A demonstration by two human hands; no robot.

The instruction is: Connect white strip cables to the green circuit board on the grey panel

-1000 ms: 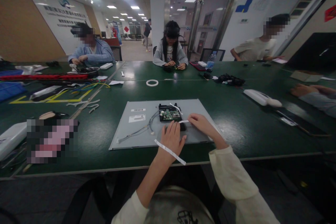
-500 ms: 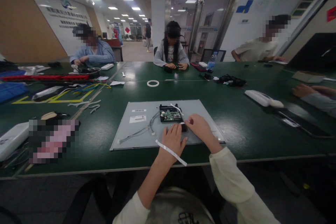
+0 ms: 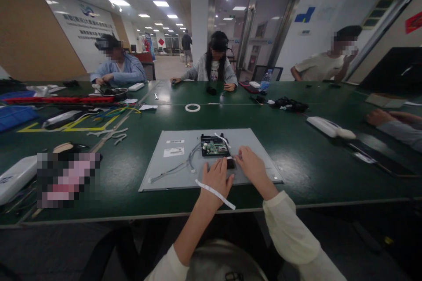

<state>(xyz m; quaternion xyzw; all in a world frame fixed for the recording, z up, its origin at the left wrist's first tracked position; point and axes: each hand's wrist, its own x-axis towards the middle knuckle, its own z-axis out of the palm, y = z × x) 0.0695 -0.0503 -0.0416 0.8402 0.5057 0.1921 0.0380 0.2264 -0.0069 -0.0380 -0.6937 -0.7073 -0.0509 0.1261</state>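
Note:
A flat grey panel (image 3: pixel 178 172) lies on the green table, bearing a green circuit board (image 3: pixel 216 147) in a black frame and a grey cable (image 3: pixel 190 158). Just below the frame is a small black part (image 3: pixel 230 163) with a white strip on it. My left hand (image 3: pixel 217 178) rests flat beside this part, fingertips touching its left side, fingers spread. A white tape strip (image 3: pixel 214 191) hangs across its wrist. At the part's right edge, my right hand (image 3: pixel 252 164) has thumb and fingertips pinched together; whatever lies between them is too small to name.
Beyond the panel lies a white tape ring (image 3: pixel 192 107). Tape strips (image 3: pixel 108 131), a white device (image 3: pixel 20 175) and a blue basket (image 3: pixel 16 117) are at left. Another white device (image 3: pixel 325 126) and a person's hands (image 3: pixel 379 117) are at right. People sit across the table (image 3: pixel 165 116).
My right hand has shifted slightly at the black part's right edge; my left hand stays nearly in place. Across the table, one person's hands have moved apart, and another person has raised a hand.

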